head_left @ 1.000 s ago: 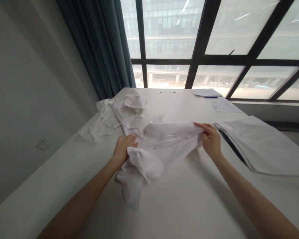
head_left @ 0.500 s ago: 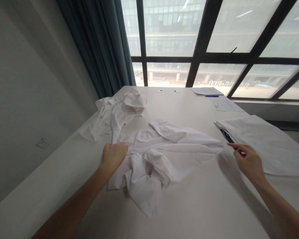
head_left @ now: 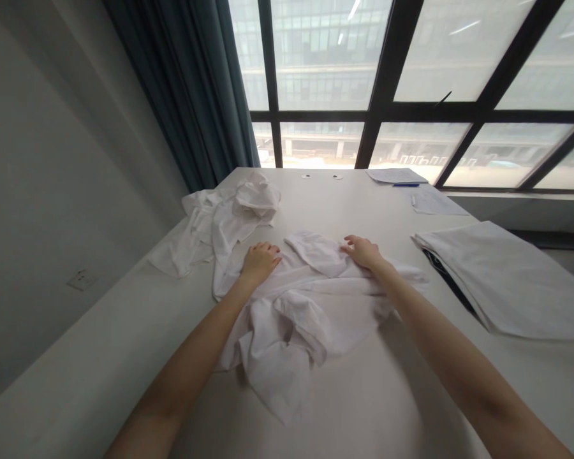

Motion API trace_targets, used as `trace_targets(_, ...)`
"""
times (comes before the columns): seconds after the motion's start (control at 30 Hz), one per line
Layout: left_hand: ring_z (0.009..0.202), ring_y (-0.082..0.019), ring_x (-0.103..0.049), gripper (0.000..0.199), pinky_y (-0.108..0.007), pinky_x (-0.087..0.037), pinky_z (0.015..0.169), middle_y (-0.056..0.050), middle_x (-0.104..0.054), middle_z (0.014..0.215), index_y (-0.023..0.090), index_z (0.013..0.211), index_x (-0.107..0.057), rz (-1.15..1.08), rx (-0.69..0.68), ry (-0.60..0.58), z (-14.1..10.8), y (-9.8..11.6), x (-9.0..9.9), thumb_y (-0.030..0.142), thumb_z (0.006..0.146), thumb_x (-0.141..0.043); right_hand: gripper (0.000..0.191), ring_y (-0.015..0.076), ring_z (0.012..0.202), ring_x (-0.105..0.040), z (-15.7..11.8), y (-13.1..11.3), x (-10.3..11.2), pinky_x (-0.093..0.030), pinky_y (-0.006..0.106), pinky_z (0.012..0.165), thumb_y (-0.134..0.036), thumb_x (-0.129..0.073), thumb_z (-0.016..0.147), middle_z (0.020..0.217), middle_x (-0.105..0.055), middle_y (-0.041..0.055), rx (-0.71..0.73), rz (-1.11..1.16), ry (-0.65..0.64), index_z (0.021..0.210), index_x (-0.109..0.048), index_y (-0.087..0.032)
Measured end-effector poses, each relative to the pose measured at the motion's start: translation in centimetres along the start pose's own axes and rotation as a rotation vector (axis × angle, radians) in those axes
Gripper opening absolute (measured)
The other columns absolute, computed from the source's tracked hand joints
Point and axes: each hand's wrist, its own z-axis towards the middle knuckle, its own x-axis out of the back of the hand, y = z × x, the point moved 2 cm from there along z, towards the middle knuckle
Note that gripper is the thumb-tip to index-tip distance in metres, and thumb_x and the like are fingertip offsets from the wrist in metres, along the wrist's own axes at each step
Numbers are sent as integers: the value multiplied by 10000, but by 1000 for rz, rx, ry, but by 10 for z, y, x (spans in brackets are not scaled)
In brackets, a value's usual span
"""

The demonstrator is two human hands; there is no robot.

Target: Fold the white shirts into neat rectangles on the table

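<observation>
A crumpled white shirt [head_left: 310, 287] lies spread on the white table [head_left: 354, 395], one sleeve-like part bunched toward me and another folded over at its far side. On the shirt's left part rests my left hand [head_left: 262, 260], palm down with the fingers slightly spread. My right hand [head_left: 363, 250] is at the far right side of the shirt, its fingers stretched to the left, at or just above the cloth. Neither hand visibly grips any fabric.
More crumpled white cloth [head_left: 242, 207] lies at the back left, against the shirt. On the right is a folded white cloth [head_left: 511, 280] with a black layer along its edge. Papers [head_left: 397, 175] and a blue pen [head_left: 405, 185] lie near the window.
My left hand has moved away from me and its fingers have opened. My right hand has left the folded cloth's edge and come left over the shirt.
</observation>
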Motion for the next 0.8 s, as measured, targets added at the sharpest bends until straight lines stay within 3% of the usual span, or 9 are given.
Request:
trace_targets(0.23,1033,-273,-583,262,-374,-419,865,-109,-668,1035,191,1032,-658,-126,103,10,1,-6,-13,378,945,-495,150,223,934,-622,6,5,-12,-423,337,851,-269,-638,761,972,-718,81,42,148,78,859,-735,-208)
trace_targets(0.4,1009,-237,-622,255,-352,-423,886,-91,-693,1035,190,1006,-642,-221,194,56,3,-18,-11,333,967,-435,309,166,678,-595,9,27,10,-457,264,635,-411,-542,823,728,-687,40,14,403,280,881,-717,-163)
trace_targets(0.5,1016,-252,-627,272,-370,-424,897,-108,-691,1056,173,1019,-630,-221,274,115,3,-31,-9,319,967,-407,421,158,631,-576,9,62,35,-455,263,567,-496,-509,827,736,-667,45,-45,534,480,952,-680,-133)
trace_targets(0.63,991,-253,-638,297,-340,-445,861,-107,-696,1026,170,1028,-629,-252,430,259,-2,-58,-10,345,960,-398,478,168,639,-579,4,126,70,-474,296,563,-465,-520,809,839,-670,121,-145,650,808,1070,-626,-79)
trace_targets(0.8,1012,-260,-621,321,-349,-445,878,-126,-671,1046,159,1059,-624,-241,502,315,-4,-80,-16,350,949,-390,522,220,767,-621,-19,197,100,-488,366,630,-326,-447,834,1015,-636,228,-164,576,1021,1276,-482,-51)
